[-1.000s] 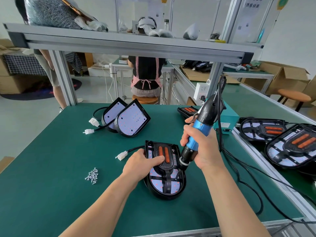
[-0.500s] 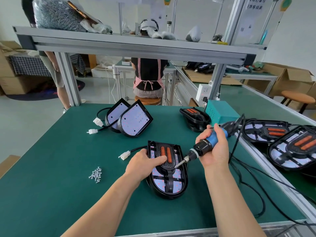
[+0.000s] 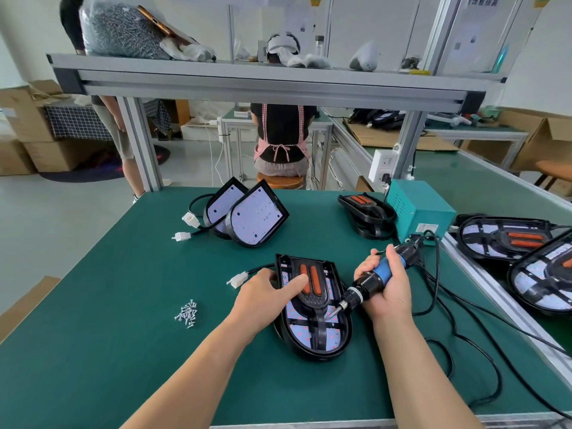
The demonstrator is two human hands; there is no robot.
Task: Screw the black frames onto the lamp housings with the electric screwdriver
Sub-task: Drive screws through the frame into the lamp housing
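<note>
The lamp housing [image 3: 312, 339] lay flat on the green tabletop [image 3: 93, 335], just near of its middle. It was a black shell, square at the far end and rounded at the near end, with a pale board dotted red showing inside. The black frame [image 3: 314, 300] sat on top of it, a ribbed piece with thin spokes running out to the rim and two orange strips [image 3: 309, 278] side by side at its far end. A black lead ran from the housing's far-left corner to a white connector [image 3: 237, 279]. The left hand [image 3: 263, 297] held the lamp housing by its left edge, thumb laid over the frame onto the nearer orange strip. The right hand [image 3: 388, 292] was wrapped around the blue grip of the electric screwdriver [image 3: 379, 277], which was tilted, its bit pointing down and left and touching the frame right of centre. To the left lay a small heap of screws [image 3: 186, 314]. Farther off, two bare housings [image 3: 247, 216] leaned together. A stack of spare frames [image 3: 366, 212] lay to the far right, just beside a teal power box [image 3: 418, 209]. Framed lamps [image 3: 507, 238] lay at the right edge.
</note>
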